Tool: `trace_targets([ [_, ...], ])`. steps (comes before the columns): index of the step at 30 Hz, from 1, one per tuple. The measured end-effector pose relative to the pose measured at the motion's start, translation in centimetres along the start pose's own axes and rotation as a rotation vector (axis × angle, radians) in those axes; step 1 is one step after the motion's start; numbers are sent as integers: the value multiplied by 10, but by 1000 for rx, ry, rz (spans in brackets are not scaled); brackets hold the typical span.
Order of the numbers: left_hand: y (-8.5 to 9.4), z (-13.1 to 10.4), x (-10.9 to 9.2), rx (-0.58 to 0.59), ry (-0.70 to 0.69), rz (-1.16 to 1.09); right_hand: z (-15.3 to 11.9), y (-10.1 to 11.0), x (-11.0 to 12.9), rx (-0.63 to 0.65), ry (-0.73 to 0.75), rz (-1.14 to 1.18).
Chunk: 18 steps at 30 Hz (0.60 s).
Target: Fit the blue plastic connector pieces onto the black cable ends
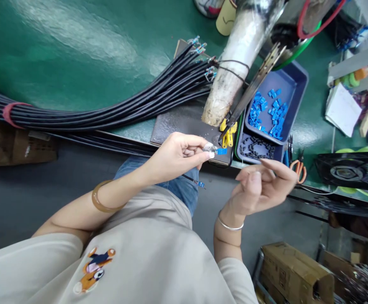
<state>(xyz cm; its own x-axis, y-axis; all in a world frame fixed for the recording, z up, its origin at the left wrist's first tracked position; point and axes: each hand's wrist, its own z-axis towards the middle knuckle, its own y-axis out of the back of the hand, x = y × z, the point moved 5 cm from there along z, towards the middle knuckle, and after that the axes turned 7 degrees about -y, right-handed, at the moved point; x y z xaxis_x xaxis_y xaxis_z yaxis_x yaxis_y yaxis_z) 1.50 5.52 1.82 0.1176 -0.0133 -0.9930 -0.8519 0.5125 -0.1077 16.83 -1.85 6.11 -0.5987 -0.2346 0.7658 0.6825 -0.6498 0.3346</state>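
My left hand (186,150) is closed in a pinch on a cable end fitted with a small blue connector (222,151), which sticks out past the thumb and forefinger. Below it hangs another black cable end with a blue connector (201,184), beside my knee. To the right, my right hand (263,185) is raised, slightly blurred, with loosely curled fingers apart and nothing visible in them. It is nearest to a bin of small black pieces (256,147). Above that bin is a blue-grey bin (298,84) holding many loose blue connectors (277,116).
A bundle of black cables (107,114), tied with a red band (9,114), lies along the green table (76,50). A plastic-wrapped duct (234,63) comes down over yellow-handled pliers (230,134). Orange-handled scissors (299,169) and a black fan (351,171) are at right; cardboard boxes (294,270) stand below.
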Motion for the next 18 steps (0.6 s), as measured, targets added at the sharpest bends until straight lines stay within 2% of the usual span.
trace_targets([
  [2,0,1,1,-5,8,2,-2,2,1,-56,49,53],
  [3,0,2,1,-1,13,2,-2,0,0,-42,66,28],
  [7,-1,6,3,-3,32,6,-7,-16,-1,123,203,-202],
  [10,-2,9,4,-17,38,10,-10,-24,-2,164,313,-253],
  [18,-3,16,2,-68,66,-32,-3,-30,-7,175,269,-161],
])
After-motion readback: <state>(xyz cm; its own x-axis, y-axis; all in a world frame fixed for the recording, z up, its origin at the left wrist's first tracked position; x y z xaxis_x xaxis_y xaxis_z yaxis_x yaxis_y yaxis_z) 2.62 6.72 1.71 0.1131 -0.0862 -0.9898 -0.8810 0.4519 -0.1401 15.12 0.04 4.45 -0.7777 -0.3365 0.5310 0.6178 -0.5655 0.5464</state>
